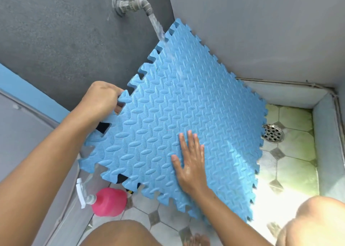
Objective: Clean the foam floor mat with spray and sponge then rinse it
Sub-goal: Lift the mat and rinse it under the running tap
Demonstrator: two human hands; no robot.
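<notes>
Walls: a dark grey wall [56, 40] fills the upper left of the frame. A paler grey wall [261, 30] fills the upper right.
Foam mat [186, 105]: blue, with an embossed face and toothed edges. It is held tilted across the centre, its top corner under the water. Its lower right edge is lost in glare.
Floor [296, 143]: pale tiles with green staining at right, largely covered by the mat.
Knees: one knee is cut off at the bottom centre and another at the lower right corner.
Left hand [101, 98]: at centre left, curled around a tooth on the mat's left edge. The fingertips are behind the foam and out of sight.
Right hand [190, 163]: lower centre, wet, lying flat on the mat's face with straight, slightly spread fingers.
Spray bottle [108, 201]: pink with a white trigger, at lower left just below the mat's bottom edge. Whether it stands or lies is unclear.
Tap [134, 2]: on the wall at top centre, its blue handle cropped.
Water [157, 27]: running from the tap onto the mat's top corner.
Drain [273, 133]: a round metal grate at right, its left side hidden by the mat.
Dark object [121, 178]: peeks from under the mat's bottom edge and cannot be identified.
</notes>
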